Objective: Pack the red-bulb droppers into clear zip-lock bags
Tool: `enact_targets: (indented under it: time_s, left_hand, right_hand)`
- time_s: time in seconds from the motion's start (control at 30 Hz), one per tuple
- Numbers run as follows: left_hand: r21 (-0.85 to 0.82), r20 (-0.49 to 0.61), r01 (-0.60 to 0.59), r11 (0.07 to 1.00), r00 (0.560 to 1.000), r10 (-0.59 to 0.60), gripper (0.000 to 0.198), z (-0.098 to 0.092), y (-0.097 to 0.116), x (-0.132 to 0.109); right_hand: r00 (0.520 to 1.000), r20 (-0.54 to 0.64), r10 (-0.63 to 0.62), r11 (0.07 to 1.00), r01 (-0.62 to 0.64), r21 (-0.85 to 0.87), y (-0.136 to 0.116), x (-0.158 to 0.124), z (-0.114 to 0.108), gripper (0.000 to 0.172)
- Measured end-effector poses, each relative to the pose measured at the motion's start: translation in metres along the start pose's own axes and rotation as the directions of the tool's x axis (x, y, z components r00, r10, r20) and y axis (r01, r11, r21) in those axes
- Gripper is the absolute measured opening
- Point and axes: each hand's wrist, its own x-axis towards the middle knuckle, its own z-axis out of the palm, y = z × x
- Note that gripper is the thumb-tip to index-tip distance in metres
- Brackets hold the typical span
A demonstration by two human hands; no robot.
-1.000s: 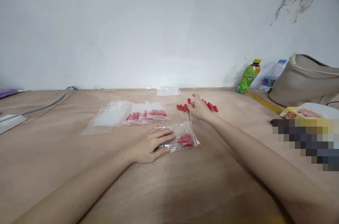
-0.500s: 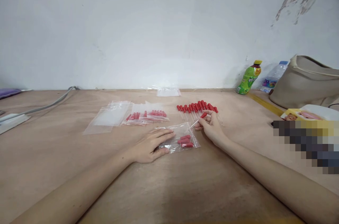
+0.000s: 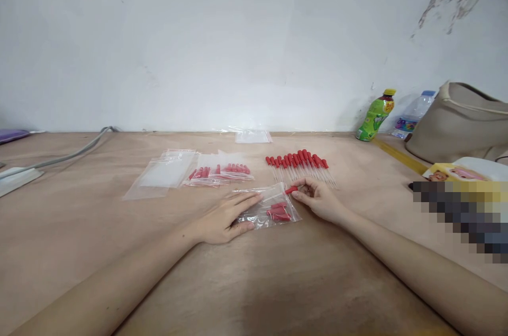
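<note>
Head view: from where I stand, the right hand (image 3: 317,201) has its grip pinched around a red-bulbed dropper (image 3: 291,189) at the edge of a clear zip bag (image 3: 260,218) on the desk (image 3: 198,283). The left hand (image 3: 224,219) lies flat on that bag, fingers extended, grasping nothing. More droppers (image 3: 299,160) lie in a row just beyond.

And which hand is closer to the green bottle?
Right. The right hand, pinching a red-topped dropper, is in front of the green bottle and to its left. The left hand, flat on the clear bag, is farther left.
</note>
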Motion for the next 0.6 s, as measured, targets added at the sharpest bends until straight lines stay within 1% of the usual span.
enact_targets:
  time_s: [0.1, 0.2, 0.37, 0.5, 0.6]
  left_hand:
    - [0.0, -0.011, -0.005, 1.0, 1.0, 0.005, 0.055, 0.0, 0.0, 0.0]
    - [-0.012, -0.015, -0.01, 1.0, 1.0, 0.01, 0.054, 0.001, 0.0, -0.001]
    - [-0.003, -0.006, -0.002, 1.0, 1.0, 0.002, 0.054, 0.001, 0.0, -0.001]
    - [0.006, -0.007, -0.004, 1.0, 1.0, 0.004, 0.054, 0.0, 0.0, 0.0]
    - [0.008, 0.004, -0.008, 1.0, 1.0, 0.008, 0.054, 0.0, 0.0, 0.001]
  right_hand:
    - [0.998, -0.022, -0.057, 0.981, 0.052, -0.187, 0.002, 0.003, -0.004, 0.021]
    - [0.995, -0.033, -0.091, 0.959, 0.079, -0.271, 0.005, 0.006, -0.009, 0.018]
    - [0.993, 0.065, -0.1, 0.964, 0.113, -0.241, 0.002, 0.005, -0.006, 0.017]
    - [0.991, 0.072, -0.111, 0.977, 0.122, -0.177, -0.004, 0.004, 0.005, 0.018]
    - [0.994, 0.079, -0.069, 0.989, 0.079, -0.123, -0.007, 0.002, 0.013, 0.02]
